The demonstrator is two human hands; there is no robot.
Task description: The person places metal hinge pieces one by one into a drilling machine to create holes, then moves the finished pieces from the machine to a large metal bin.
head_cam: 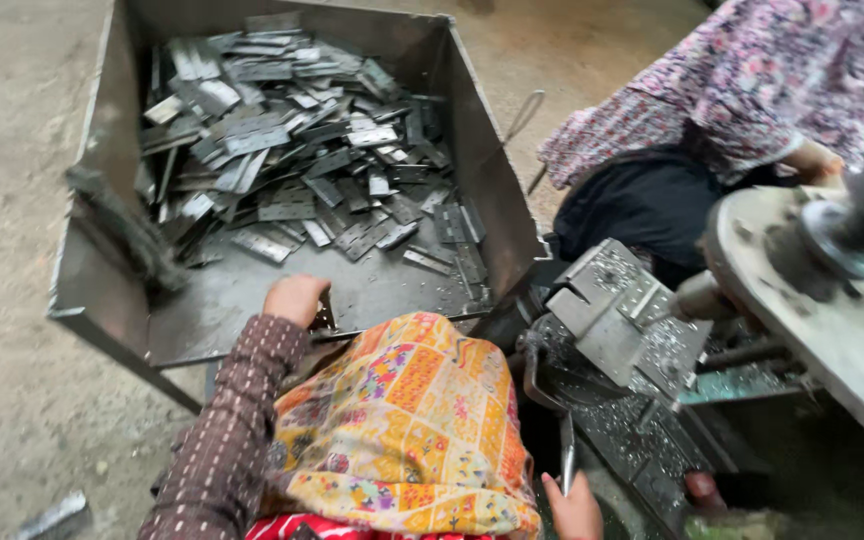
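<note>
Our left hand [295, 298] reached over the near rim of the metal bin [482, 170] in the upper left of the frame, fingers curled under, so we could not tell its grip. Flat metal plates [292, 150] lay heaped inside. Our right hand [574, 508], at the bottom edge, closed around a thin metal lever [566, 455] beside the machine [622, 330].

Flat grey metal plates [292, 150] — drilled, oblong, heaped loosely in an open steel bin [102, 260] — thinning toward its near edge
</note>
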